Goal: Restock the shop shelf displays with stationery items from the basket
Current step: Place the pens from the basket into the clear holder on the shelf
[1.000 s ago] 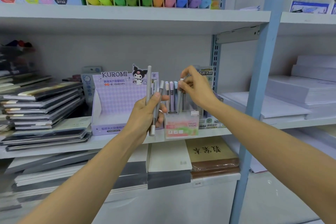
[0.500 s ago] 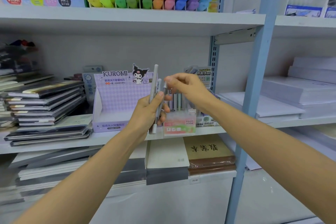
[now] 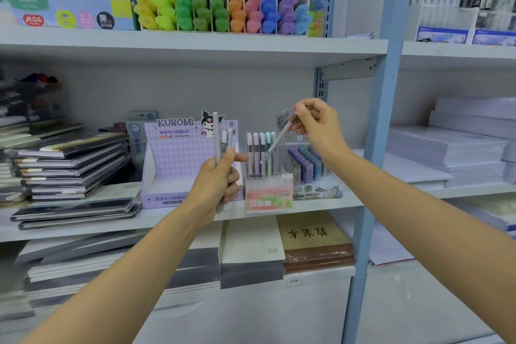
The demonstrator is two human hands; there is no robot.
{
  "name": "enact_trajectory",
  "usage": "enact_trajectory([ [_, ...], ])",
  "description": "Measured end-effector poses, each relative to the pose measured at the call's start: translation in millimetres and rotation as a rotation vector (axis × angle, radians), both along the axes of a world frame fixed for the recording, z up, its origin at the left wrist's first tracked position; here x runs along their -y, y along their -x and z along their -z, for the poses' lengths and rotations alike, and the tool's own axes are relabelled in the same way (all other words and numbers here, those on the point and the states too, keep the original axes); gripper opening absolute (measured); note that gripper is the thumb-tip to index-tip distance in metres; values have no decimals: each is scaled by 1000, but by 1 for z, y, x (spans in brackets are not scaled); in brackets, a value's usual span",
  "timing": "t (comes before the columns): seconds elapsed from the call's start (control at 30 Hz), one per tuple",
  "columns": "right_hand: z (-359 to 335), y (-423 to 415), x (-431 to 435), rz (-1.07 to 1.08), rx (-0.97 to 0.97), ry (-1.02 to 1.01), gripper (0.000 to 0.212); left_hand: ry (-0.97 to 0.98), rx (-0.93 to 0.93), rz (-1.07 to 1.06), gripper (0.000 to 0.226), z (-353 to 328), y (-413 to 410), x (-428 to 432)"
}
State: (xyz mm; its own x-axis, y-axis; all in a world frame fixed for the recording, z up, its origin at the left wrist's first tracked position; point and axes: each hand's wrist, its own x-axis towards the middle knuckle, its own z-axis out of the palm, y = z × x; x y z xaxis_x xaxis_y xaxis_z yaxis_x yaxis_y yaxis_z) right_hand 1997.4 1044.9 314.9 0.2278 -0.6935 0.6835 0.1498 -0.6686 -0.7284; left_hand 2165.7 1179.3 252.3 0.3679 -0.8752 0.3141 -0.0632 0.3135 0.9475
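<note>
Landmark: clear Fruit Soda box [image 3: 268, 194], on the middle shelf [image 3: 329, 205].

- My left hand [image 3: 216, 179] is just in front of the box's left edge. Its fingers are curled round a bundle of grey pens [image 3: 216, 134], held upright. The tallest pen rises well above the fist and the lower ends poke out beneath it.
- My right hand [image 3: 318, 126] is above the box and to its right. Thumb and fingertips pinch the top end of a single grey pen [image 3: 276, 141].
- That pen is tilted. Its lower tip slants down and left over the pastel pens [image 3: 259, 153] standing in the box. I cannot tell whether it touches them.
- Kuromi display box [image 3: 178, 159]: just left of the landmark, partly behind my left hand.
- Lead refill display [image 3: 307, 162]: just right of the landmark.
- Stacked notebooks [image 3: 72, 165]: well left, same shelf.
- Highlighters [image 3: 223, 11]: one shelf above.
</note>
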Motion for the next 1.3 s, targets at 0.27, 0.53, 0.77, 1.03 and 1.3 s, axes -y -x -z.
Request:
enact_trajectory([
  [0.27, 25, -13, 21, 129, -188, 91, 10, 14, -5, 72, 45, -2, -1, 4],
  [0.53, 27, -27, 28, 184, -335, 223, 15, 3, -29, 112, 36, 5, -8, 11],
  [0.77, 20, -31, 34, 143, -415, 289, 9, -8, -8, 113, 37, 11, -14, 16],
  [1.03, 24, -31, 32, 189, -426, 297, 10, -18, 22, 139, 36, 16, -17, 18],
  [1.3, 23, -34, 24, 323, -598, 285, 22, -72, 117, 135, 36, 10, -10, 9],
])
